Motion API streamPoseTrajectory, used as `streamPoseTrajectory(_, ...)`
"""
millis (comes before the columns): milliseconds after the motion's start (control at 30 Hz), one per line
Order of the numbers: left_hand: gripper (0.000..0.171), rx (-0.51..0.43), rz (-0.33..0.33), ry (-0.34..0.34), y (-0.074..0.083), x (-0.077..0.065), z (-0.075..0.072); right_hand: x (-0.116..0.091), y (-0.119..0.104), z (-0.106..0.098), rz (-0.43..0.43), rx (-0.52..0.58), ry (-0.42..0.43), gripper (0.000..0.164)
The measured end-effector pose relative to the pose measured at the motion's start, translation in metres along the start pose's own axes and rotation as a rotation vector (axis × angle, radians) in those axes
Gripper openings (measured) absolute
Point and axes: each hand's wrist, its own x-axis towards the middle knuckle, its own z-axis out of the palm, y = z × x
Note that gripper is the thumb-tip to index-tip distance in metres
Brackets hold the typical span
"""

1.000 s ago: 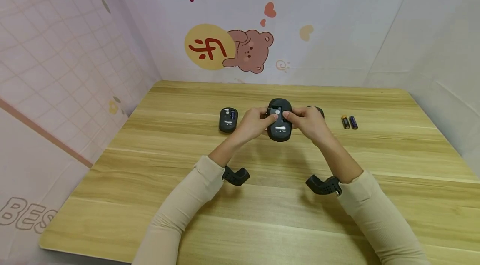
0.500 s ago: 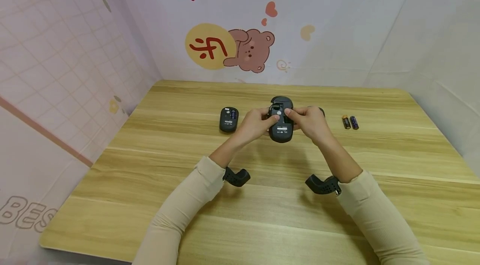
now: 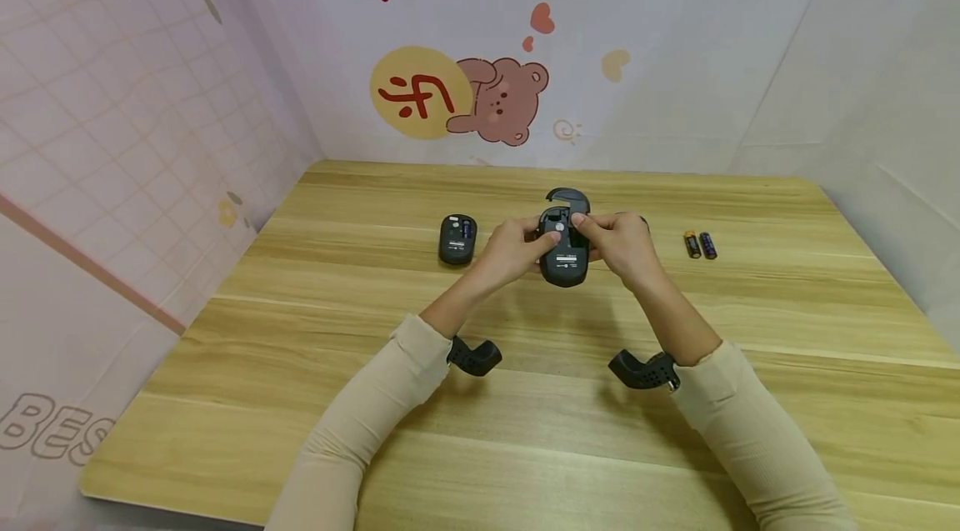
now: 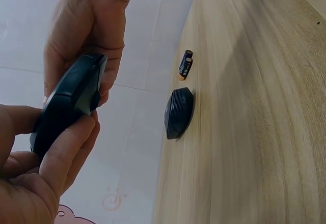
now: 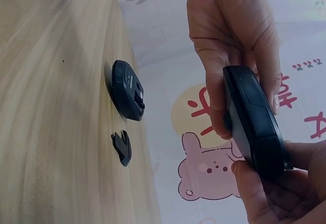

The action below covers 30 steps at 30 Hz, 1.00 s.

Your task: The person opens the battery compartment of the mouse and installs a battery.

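Above the table, both hands hold a black computer mouse (image 3: 564, 266) with its underside up. My left hand (image 3: 516, 246) grips its left side, thumb on the underside; my right hand (image 3: 624, 247) grips its right side. Under the right thumb, the dark battery cover (image 3: 576, 199) has slid away from the mouse's far end, baring part of the battery compartment. In the left wrist view the left hand (image 4: 43, 178) pinches the mouse body (image 4: 63, 104) from below. From the right wrist, the right hand (image 5: 290, 183) shows at the mouse's near end.
Left of the hands lies another upturned mouse (image 3: 457, 239), a battery in its uncovered compartment. A loose battery cover (image 5: 122, 146) rests near it, hidden from the head view. Behind the right hand sits a third mouse (image 4: 179, 113). Two batteries, one orange-topped (image 3: 692, 244), lie farther right.
The battery cover has slid away from the person, off the held mouse's far end, opening a widening gap. Both hands keep their grip and have barely moved.
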Motion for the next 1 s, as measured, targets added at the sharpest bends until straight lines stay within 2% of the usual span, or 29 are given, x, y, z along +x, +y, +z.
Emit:
streamPoseTrajectory(700,0.041,-0.019,0.002,0.019,-0.0005,0.0005,0.0028,0.0008,0.0037,0.0029,-0.035,0.043,0.070,0.049)
streamPoseTrajectory(1000,0.045,-0.006,-0.003,0.005,-0.0021,-0.0007,0.0034,0.0025,0.0058,0.0044,-0.026,-0.015,0.181,0.045)
